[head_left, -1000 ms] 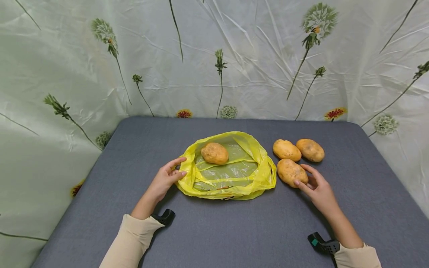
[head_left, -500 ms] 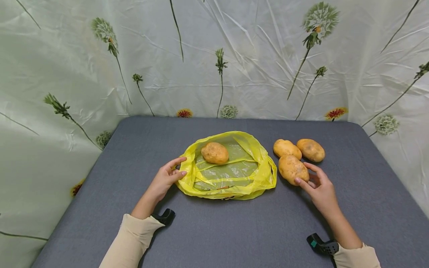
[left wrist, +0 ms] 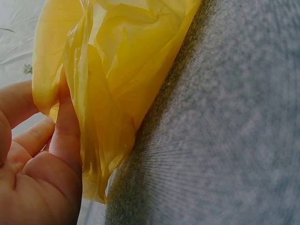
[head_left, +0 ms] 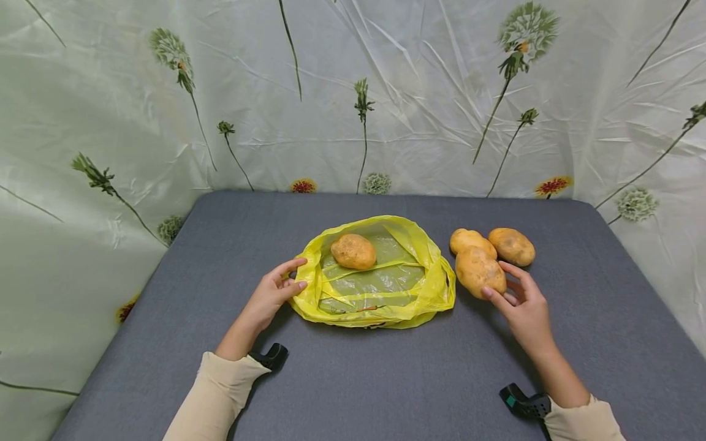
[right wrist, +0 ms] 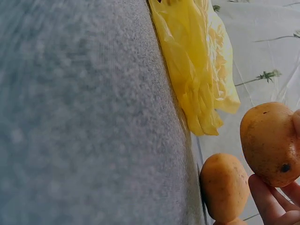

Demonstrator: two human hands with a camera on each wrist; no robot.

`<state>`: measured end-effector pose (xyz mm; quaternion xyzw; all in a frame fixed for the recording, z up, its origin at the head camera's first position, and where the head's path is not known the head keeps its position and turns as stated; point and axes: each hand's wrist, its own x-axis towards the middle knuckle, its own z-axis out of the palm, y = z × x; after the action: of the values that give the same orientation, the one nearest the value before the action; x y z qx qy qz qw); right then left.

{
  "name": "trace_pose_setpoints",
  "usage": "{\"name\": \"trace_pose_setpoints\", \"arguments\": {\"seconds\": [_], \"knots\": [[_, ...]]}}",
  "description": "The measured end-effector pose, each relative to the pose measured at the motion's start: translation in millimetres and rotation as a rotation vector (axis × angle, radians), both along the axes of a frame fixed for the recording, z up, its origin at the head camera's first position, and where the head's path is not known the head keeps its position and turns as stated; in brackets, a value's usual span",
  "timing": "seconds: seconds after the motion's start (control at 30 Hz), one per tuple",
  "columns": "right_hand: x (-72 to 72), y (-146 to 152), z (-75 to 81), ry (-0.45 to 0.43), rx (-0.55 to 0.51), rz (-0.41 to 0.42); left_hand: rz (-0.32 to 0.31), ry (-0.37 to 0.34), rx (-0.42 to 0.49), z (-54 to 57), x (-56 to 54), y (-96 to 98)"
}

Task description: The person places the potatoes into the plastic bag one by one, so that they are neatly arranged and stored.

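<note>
A yellow plastic bag [head_left: 432,294] lies on the table with its mouth spread wide, and one potato [head_left: 353,252] sits inside it. At the bag's left rim, my left hand [head_left: 267,300] pinches the plastic between thumb and fingers; the left wrist view shows the folds [left wrist: 101,117] there. My right hand [head_left: 526,312] grips another potato [head_left: 478,274] by its right side. The right wrist view has this held potato [right wrist: 269,143] raised off the table, with a dark spot on its skin. Behind it stay two loose potatoes, one partly covered [head_left: 467,237] and one farther right [head_left: 512,247].
A grey cloth-covered table [head_left: 380,380] spans the work area. Along its back and left side hangs a pale curtain [head_left: 309,141] printed with dandelions. A black device [head_left: 270,357] is on the left wrist and a similar device [head_left: 526,402] on the right.
My right hand has lifted its potato off the table and shifted it slightly away from me, so it now overlaps the potato behind. The left hand and the bag stay put.
</note>
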<state>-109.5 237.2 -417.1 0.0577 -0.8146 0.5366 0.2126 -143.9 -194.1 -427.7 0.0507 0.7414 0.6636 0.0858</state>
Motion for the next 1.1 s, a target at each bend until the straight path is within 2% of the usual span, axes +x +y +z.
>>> {"name": "trace_pose_setpoints", "arguments": {"seconds": [0.13, 0.37, 0.57, 0.83, 1.1], "knots": [[-3.2, -3, 1.6, 0.023, -0.027, 0.016, 0.001, -0.002, -0.004, -0.7, -0.5, -0.5], [-13.1, -1, -9.5, 0.099, -0.004, 0.059, 0.005, -0.006, -0.003, -0.3, -0.3, -0.8], [-11.9, -16, 7.6, 0.096, -0.018, 0.066, 0.002, -0.006, 0.001, 0.0, -0.4, -0.4], [-19.4, -29, 13.6, 0.087, -0.028, 0.093, 0.003, 0.001, -0.004, 0.0, -0.5, 0.2], [-27.6, -47, 21.8, 0.092, -0.071, 0.154, 0.0, -0.003, -0.005, -1.0, -0.6, -0.6]]}}
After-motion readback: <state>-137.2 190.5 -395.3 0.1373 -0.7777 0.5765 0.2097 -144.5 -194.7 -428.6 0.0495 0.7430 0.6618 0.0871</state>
